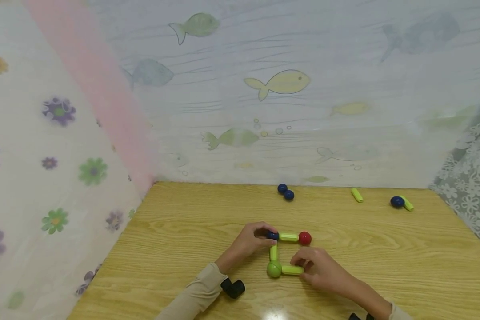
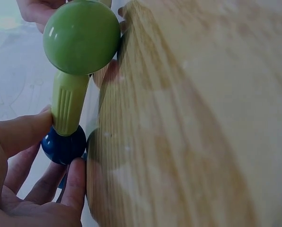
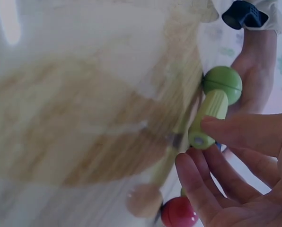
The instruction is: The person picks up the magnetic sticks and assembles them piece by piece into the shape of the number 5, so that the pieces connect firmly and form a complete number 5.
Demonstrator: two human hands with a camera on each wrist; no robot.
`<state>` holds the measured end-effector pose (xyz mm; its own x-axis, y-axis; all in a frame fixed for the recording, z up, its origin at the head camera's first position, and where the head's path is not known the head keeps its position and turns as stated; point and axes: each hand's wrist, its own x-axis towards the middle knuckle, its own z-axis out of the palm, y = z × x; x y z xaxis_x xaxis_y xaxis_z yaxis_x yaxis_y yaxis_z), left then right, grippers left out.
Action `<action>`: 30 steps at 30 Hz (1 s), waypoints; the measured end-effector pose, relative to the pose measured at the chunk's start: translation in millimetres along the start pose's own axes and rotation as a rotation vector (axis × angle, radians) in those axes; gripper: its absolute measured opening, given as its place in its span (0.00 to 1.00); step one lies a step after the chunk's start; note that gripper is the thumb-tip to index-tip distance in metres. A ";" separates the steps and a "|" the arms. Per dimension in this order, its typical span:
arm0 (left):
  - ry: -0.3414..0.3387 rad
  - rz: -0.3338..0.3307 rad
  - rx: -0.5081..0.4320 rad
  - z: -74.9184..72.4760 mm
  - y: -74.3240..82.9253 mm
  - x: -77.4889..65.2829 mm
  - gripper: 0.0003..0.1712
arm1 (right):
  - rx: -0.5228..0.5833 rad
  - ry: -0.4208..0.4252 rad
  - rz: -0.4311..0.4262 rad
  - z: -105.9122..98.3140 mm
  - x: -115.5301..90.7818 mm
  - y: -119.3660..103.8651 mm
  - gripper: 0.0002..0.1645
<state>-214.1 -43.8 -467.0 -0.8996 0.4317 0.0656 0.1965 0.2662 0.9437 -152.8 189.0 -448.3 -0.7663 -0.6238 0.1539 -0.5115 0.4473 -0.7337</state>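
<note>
Several balls and yellow-green rods are joined in an open-sided shape on the table. My left hand (image 1: 251, 240) grips the blue ball (image 2: 60, 147) at its far left corner. From that ball one rod (image 1: 289, 237) runs right to a red ball (image 1: 305, 238); another rod (image 2: 69, 105) runs toward me to a green ball (image 1: 274, 269). A third rod (image 1: 291, 270) extends right from the green ball. My right hand (image 1: 324, 269) pinches this rod's free end between thumb and fingers; a round spot shows on its end face in the right wrist view.
Two blue balls (image 1: 286, 192) lie near the table's back edge. Farther right are a loose yellow-green rod (image 1: 357, 195) and a blue ball (image 1: 397, 202) beside another rod (image 1: 409, 203). Patterned curtains (image 1: 224, 102) border the wooden table (image 1: 184, 209) at the back and sides.
</note>
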 end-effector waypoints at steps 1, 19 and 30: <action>0.000 -0.002 0.002 -0.2 4.2 -1.8 0.12 | 0.003 0.001 0.003 -1.7 -0.5 -0.5 0.16; -0.003 0.014 -0.009 -1.5 -9.5 2.4 0.13 | -0.031 0.110 0.061 -48.9 23.9 17.0 0.07; -0.011 0.000 -0.060 -0.9 -9.2 1.4 0.12 | -0.096 0.178 0.131 -72.4 51.6 52.7 0.11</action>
<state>-217.5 -46.4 -475.3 -0.8952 0.4414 0.0622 0.1722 0.2138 0.9616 -247.5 226.9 -431.1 -0.8807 -0.4373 0.1822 -0.4314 0.5815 -0.6898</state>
